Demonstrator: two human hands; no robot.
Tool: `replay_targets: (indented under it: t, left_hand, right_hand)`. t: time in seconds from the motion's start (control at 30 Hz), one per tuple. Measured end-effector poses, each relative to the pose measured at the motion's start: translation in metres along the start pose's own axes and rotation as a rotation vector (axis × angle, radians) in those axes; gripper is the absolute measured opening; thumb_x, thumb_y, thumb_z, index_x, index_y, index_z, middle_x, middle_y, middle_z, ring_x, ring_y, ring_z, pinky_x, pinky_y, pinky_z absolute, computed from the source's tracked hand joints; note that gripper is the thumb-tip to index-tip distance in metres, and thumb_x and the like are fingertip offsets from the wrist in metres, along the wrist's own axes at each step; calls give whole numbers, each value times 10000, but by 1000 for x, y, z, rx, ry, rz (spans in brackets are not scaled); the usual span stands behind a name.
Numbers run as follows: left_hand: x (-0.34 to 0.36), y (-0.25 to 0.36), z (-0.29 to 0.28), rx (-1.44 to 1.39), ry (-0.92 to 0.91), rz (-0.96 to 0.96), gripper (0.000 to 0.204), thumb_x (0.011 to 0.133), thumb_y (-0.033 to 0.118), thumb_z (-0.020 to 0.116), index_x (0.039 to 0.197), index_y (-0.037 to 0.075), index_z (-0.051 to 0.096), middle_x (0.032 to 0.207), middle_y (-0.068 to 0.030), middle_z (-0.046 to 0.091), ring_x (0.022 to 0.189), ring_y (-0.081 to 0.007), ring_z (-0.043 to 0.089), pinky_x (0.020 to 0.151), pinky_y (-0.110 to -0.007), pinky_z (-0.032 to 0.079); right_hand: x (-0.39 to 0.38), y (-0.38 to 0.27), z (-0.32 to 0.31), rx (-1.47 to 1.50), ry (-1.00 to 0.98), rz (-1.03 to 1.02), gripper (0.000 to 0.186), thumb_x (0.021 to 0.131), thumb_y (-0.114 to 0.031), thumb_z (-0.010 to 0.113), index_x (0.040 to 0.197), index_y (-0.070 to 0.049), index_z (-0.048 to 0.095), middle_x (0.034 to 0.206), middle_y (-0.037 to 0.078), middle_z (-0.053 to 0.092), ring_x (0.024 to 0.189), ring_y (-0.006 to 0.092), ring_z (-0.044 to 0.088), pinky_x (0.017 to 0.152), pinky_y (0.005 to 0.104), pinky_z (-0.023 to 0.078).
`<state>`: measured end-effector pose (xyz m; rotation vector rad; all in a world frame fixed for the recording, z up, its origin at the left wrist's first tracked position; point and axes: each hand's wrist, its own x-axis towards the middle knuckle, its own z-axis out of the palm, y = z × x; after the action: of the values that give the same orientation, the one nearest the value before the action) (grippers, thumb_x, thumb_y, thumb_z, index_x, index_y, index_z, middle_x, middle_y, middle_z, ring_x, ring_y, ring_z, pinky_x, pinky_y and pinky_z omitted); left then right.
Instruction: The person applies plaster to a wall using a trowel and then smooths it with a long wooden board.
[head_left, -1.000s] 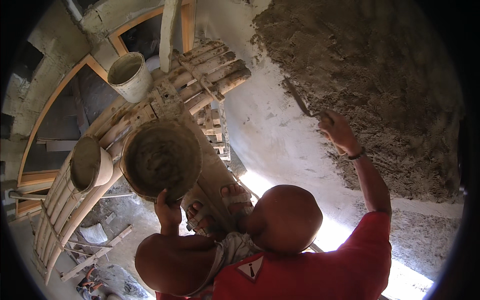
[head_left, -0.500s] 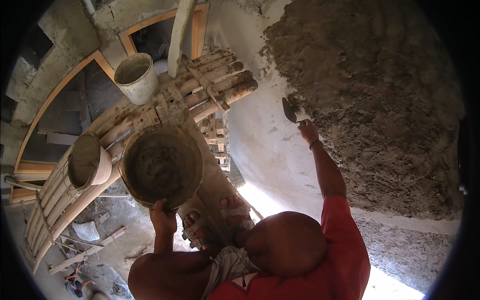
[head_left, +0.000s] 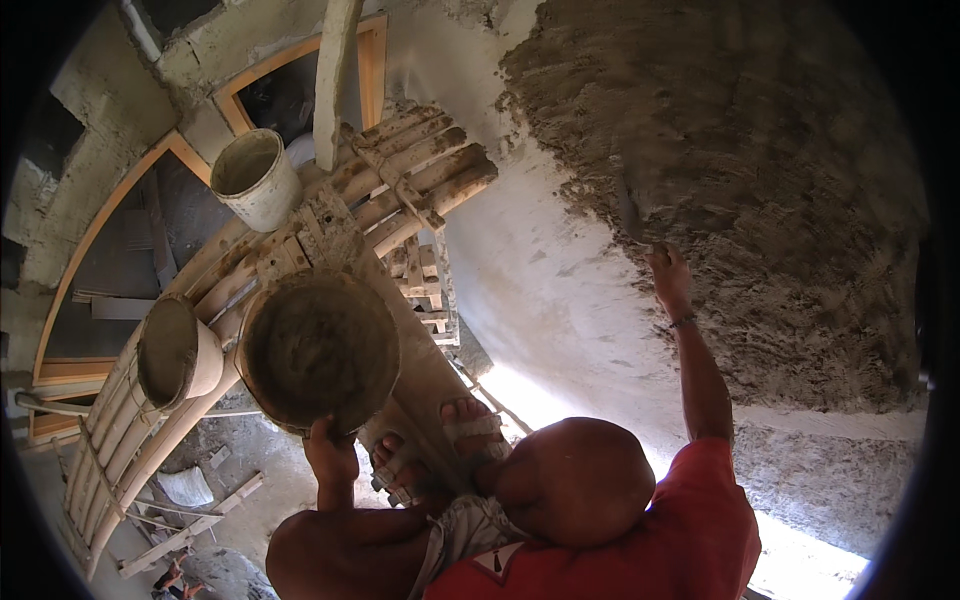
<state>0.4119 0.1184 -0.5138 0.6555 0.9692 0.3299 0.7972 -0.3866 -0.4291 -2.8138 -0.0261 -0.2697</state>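
My left hand (head_left: pixel 332 462) grips the near rim of a round basin (head_left: pixel 262 402), its thumb over the edge. Grey-brown wet mortar (head_left: pixel 322 345) lies inside the basin, which rests on the scaffold plank. Out to the right, my right hand (head_left: pixel 670 280) is closed round the handle of a trowel (head_left: pixel 630 212). The trowel's blade is dark and blurred, against the left part of the rough brown mortar coat (head_left: pixel 780 230) on the wall. Left of that coat, the wall (head_left: pixel 540 270) is bare and pale.
My sandalled feet stand on a wooden plank (head_left: pixel 420 375) beside bamboo poles (head_left: pixel 150 440) lashed together. A white bucket (head_left: pixel 262 190) and a mortar-stained tub (head_left: pixel 205 360) sit on the scaffold to the left. Wooden window frames (head_left: pixel 75 370) line the left wall. Boards and scraps lie on the floor below.
My right hand has carried the trowel rightward from the pale edge onto the brown mortar coat. The left hand keeps its hold on the basin; the whole view has shifted slightly.
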Motion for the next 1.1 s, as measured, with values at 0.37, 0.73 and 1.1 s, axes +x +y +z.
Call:
replay_targets:
  t: [0.37, 0.73, 1.1]
  left_hand:
    - [4, -11, -16, 270, -50, 141, 273, 833, 123, 560, 1086, 25, 586, 1093, -114, 625, 994, -257, 609, 837, -391, 484]
    - [17, -17, -43, 632, -38, 408, 322, 689, -2, 714, 991, -11, 601, 908, -181, 664, 844, -305, 662, 766, -391, 512]
    - [-6, -1, 11, 697, -95, 397, 187, 811, 101, 570, 964, 6, 621, 947, -130, 625, 936, -237, 618, 763, -389, 530]
  right_hand:
    - [-25, -85, -163, -217, 237, -298, 367, 833, -170, 667, 1158, -24, 579, 999, 187, 658, 875, 342, 661, 774, 417, 536]
    - [-35, -295, -244, 530, -267, -1056, 419, 833, -220, 726, 1137, 39, 601, 854, 129, 676, 756, 212, 672, 666, 329, 535]
    - [112, -174, -209, 380, 185, -120, 539, 967, -330, 517, 1315, 74, 441, 866, 121, 621, 680, 160, 630, 565, 295, 565]
